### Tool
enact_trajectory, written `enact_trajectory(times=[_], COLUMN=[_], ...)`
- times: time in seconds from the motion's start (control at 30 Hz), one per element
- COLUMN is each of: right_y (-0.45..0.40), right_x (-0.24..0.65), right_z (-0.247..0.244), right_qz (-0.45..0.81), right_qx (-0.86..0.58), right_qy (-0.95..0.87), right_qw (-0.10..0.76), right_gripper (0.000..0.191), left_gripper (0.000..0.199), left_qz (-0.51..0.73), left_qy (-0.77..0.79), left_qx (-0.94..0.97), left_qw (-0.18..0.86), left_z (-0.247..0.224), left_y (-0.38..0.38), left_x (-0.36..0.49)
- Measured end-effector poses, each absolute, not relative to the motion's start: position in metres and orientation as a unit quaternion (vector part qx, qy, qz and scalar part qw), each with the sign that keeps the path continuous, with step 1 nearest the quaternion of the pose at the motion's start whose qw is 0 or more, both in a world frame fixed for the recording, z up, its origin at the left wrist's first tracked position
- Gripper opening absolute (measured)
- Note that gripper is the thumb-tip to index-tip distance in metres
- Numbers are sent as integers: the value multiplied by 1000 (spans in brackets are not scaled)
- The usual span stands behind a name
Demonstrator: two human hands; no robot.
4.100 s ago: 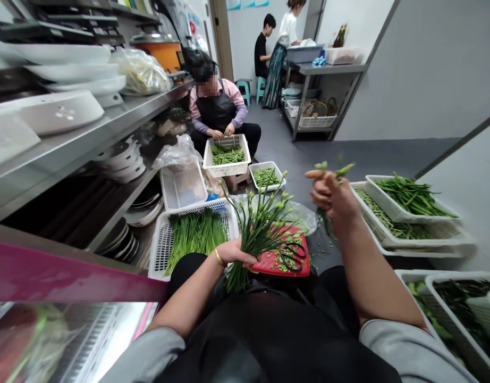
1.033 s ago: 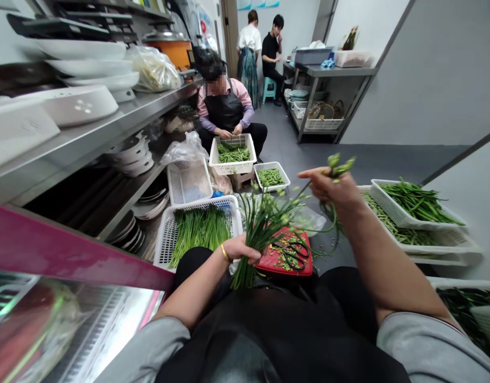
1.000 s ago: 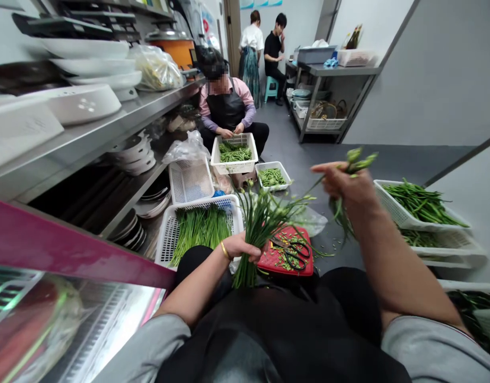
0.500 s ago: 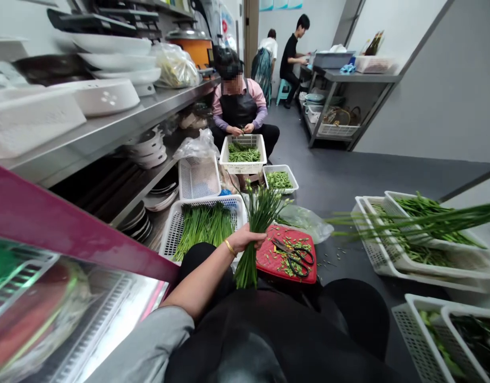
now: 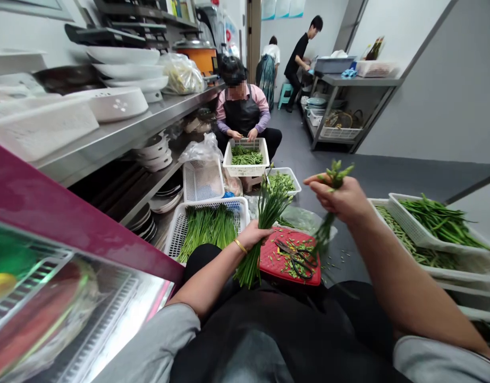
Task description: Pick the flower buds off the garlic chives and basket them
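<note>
My left hand (image 5: 256,236) is closed round a thick bunch of flowering chives (image 5: 269,205), their budded tips up and stems hanging below my fist. Out to the right, my right hand (image 5: 344,199) grips a smaller bunch of flowering chives (image 5: 336,173); its tips poke up above the fingers, and the stems below are blurred. Between my knees sits a red quilted pad (image 5: 272,260), strewn with cut buds. Black-handled scissors (image 5: 301,259) lie on it, below and left of my right hand. Left of my left hand, a white basket (image 5: 174,234) holds long green chives (image 5: 209,226).
A co-worker (image 5: 241,109) sits ahead, hands over a white basket (image 5: 245,169) of green pieces. Baskets of green beans (image 5: 440,218) stand at the right. A steel shelf (image 5: 149,119) with dishes runs along the left. Two people work at the back near a steel table (image 5: 348,80).
My right hand has come into view from the right, with the smaller bunch in it. My left hand keeps its bunch; the whole view has shifted slightly.
</note>
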State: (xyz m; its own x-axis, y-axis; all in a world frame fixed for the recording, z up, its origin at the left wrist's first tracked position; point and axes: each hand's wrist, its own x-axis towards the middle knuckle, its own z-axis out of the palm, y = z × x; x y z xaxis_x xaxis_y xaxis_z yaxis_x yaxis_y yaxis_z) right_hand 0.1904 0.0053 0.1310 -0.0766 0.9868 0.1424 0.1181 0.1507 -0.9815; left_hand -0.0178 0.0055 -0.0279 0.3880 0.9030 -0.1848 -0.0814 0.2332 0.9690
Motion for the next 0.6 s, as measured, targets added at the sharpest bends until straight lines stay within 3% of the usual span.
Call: enact_trajectory(times=[0.13,0.3,0.47,0.6], right_y=[31,48,44,31], right_x=[161,151,164,211], right_z=[113,101,95,124], right_qz=[353,330,251,192], right_qx=[-502,-521,-552,-517], right_qy=[-598,-603,-627,-589], right_qw=[516,505,490,590], right_gripper=[42,46,46,36], left_gripper=[38,35,45,46], left_qz=[368,371,364,332], left_qy=[429,471,409,376], left_qx=[521,538,494,502], left_qw=[640,592,676,705], left_z=[-29,-31,-29,-26], left_y=[4,2,1,0], left_x=[-15,-15,-23,-28])
